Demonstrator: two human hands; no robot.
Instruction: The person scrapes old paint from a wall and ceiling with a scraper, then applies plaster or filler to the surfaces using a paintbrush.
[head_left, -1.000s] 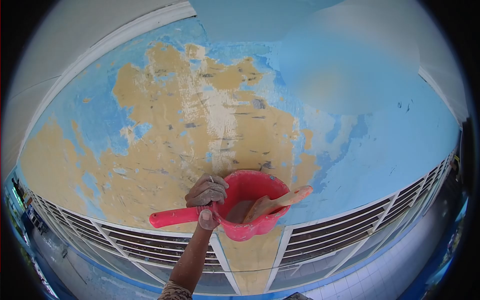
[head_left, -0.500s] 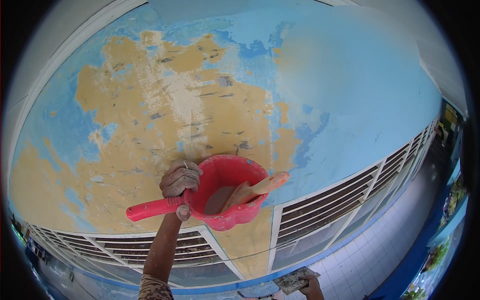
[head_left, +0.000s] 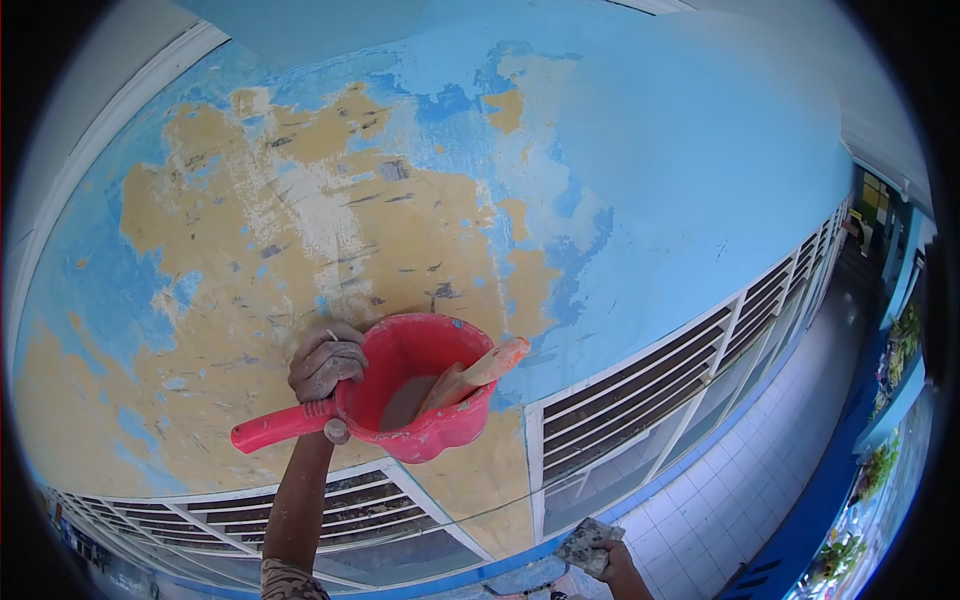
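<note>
My left hand (head_left: 328, 366), coated in dried plaster, is closed around the rim and handle base of a red plastic dipper (head_left: 468, 420). The dipper's handle points left. Greyish wet paste (head_left: 408, 402) lies in its bottom, and a tool with a worn, orange-tipped handle (head_left: 492, 364) leans out over the right rim; its lower end is in the dipper. Low in the view, my right hand (head_left: 612, 562) grips a flat, paste-smeared scraper (head_left: 588, 543) by its edge. Behind the dipper stands a wall (head_left: 420, 230) with patchy blue paint, bare tan areas and whitish smears.
Louvred windows with white frames (head_left: 534, 470) run along the wall on both sides below the dipper. A tiled walkway (head_left: 690, 520) lies at lower right, edged by a blue strip. Potted plants (head_left: 838, 556) stand farther right. A thin cord crosses in front of the windows.
The view has swung to the right, so wall and dipper appear farther left. My right hand has raised the scraper slightly and tilted it. My left hand keeps its hold on the dipper.
</note>
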